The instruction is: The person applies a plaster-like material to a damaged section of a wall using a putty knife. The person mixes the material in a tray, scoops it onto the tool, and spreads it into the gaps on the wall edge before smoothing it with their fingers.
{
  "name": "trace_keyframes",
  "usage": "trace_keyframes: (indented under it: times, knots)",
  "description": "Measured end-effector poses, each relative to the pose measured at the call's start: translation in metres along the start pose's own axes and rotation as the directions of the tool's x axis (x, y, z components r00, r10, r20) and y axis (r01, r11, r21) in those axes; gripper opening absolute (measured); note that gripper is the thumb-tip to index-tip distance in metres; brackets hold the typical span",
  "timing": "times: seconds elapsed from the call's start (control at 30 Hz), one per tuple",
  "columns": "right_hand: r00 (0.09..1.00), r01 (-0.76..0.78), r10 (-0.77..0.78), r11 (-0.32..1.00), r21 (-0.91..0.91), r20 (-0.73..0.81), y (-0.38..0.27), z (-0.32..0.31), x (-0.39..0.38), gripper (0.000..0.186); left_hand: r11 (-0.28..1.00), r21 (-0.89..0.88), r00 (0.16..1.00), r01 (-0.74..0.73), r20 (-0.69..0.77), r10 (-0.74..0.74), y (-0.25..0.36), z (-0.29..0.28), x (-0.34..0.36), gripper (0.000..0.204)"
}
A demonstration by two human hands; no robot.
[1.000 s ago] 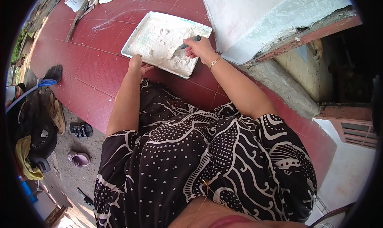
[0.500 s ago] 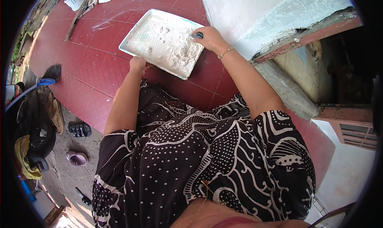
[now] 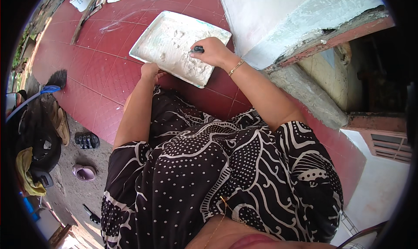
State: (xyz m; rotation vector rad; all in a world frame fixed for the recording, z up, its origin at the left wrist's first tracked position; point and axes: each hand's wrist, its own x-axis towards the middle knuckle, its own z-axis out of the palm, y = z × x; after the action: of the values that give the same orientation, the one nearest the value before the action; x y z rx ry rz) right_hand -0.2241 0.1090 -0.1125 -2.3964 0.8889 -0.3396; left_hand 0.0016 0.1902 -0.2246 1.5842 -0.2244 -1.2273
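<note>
Head view: left hand (image 3: 150, 70) grips the white tray (image 3: 174, 42) edge, steadying it; right hand (image 3: 213, 51) holds a dark-handled tool (image 3: 197, 49) in the paste.

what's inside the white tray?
The white tray holds pale, lumpy paste smeared across its bottom. The right hand rests over its near corner with a dark-handled tool; the tool's working end and the paste beneath the hand are hidden.

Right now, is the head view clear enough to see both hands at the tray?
Head view: even daylight, no glare on the white tray; right hand and left hand are sharp; fisheye bends the floor tiles near the black rim.
</note>
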Motion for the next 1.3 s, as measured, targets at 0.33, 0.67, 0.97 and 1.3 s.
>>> trace_keyframes:
  times: [0.33, 0.67, 0.97, 1.3]
  knots:
    - [0.956, -0.212, 0.192, 0.975, -0.067, -0.221, 0.046, -0.040, 0.019, 0.033, 1.000, 0.009, 1.000, -0.022, 0.001, 0.022, 0.008, 0.002, -0.010, 0.030]
    - [0.978, -0.023, 0.023, 1.000, 0.006, -0.208, 0.023, 0.031, -0.003, 0.021, 0.996, -0.034, 0.996, -0.087, -0.017, 0.087, 0.007, 0.006, -0.013, 0.028]
    - [0.982, -0.039, 0.069, 0.985, 0.168, -0.177, 0.020, -0.025, 0.021, 0.023, 1.000, 0.003, 0.999, -0.023, -0.049, 0.023, 0.012, 0.007, -0.011, 0.031]
    - [0.955, -0.122, 0.171, 0.971, 0.203, -0.244, 0.016, 0.001, 0.017, 0.020, 1.000, 0.017, 0.998, 0.001, -0.069, 0.000, 0.012, 0.003, -0.005, 0.032]
